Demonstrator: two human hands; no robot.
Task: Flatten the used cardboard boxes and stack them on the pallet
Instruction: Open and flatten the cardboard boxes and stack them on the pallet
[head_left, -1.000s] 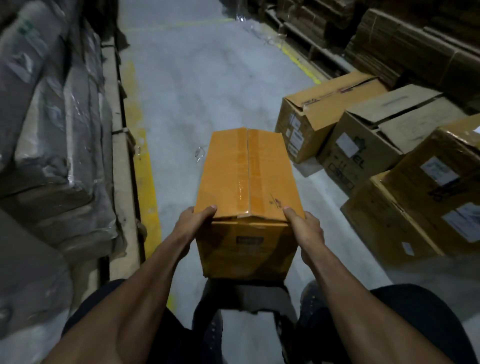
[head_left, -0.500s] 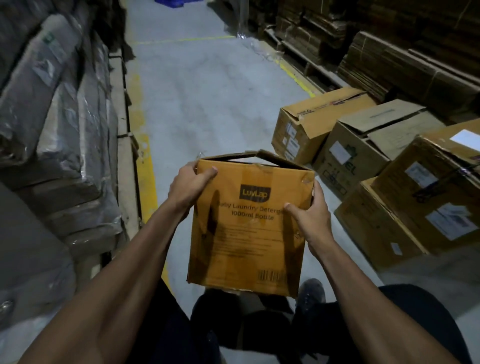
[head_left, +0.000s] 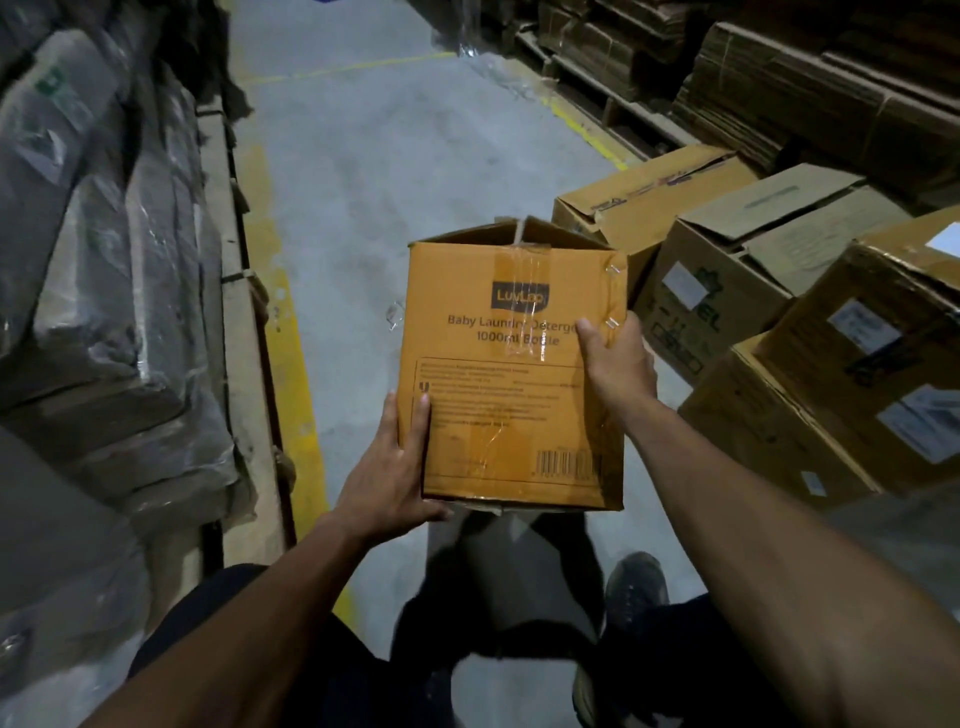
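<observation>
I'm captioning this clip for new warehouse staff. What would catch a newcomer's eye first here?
First, the orange detergent box held up in mid-frame, its printed face toward the camera and its top flaps open; the left hand has its grip at the lower left corner, the right hand on the right edge. Next, the brown cartons crowding the floor at right, and the yellow floor stripe at left.
</observation>
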